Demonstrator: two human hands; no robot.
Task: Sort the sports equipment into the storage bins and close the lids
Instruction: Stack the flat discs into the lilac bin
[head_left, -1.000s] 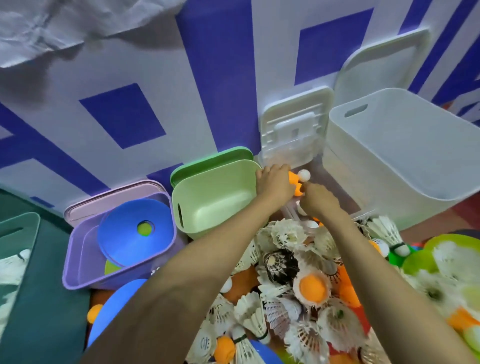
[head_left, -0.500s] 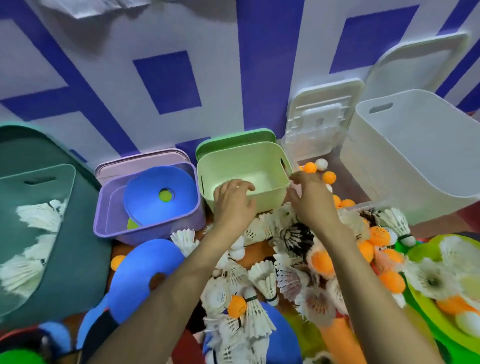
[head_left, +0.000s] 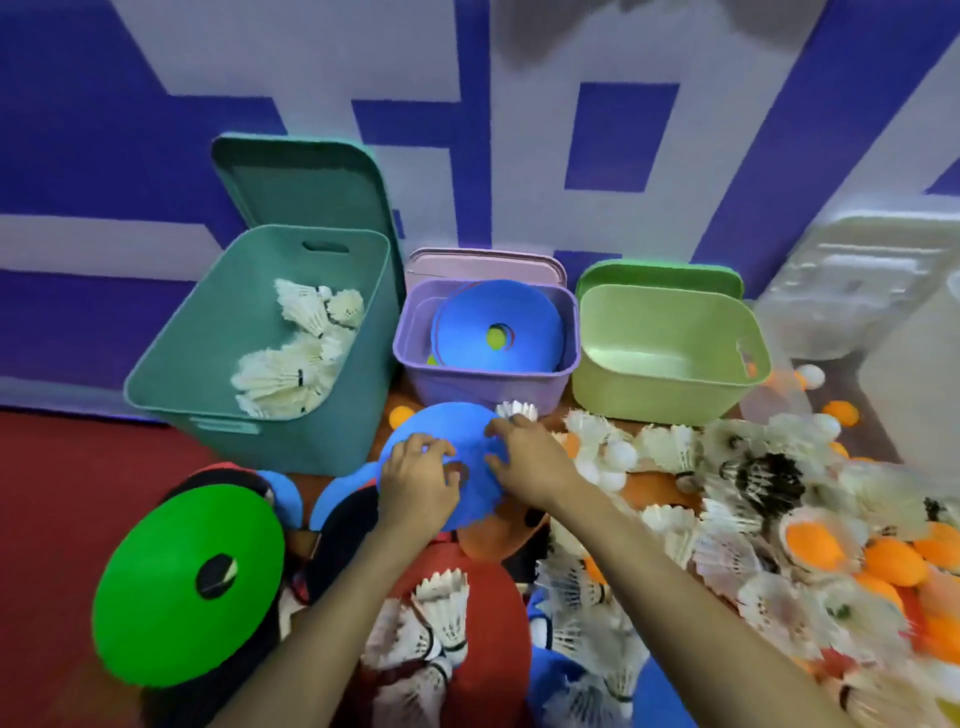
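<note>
Head view: the blue disc (head_left: 448, 423), on the near side of the purple bin (head_left: 483, 391), is grasped by the left hand (head_left: 420, 486) at its hole and the right hand (head_left: 527, 462) at its far edge, where the shuttlecock (head_left: 518, 410) just beside could be dragged along.

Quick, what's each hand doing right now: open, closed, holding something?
Left hand: fingers curled on the blue disc, gripping it.
Right hand: fingers on the same disc; grip cannot be told.
</note>
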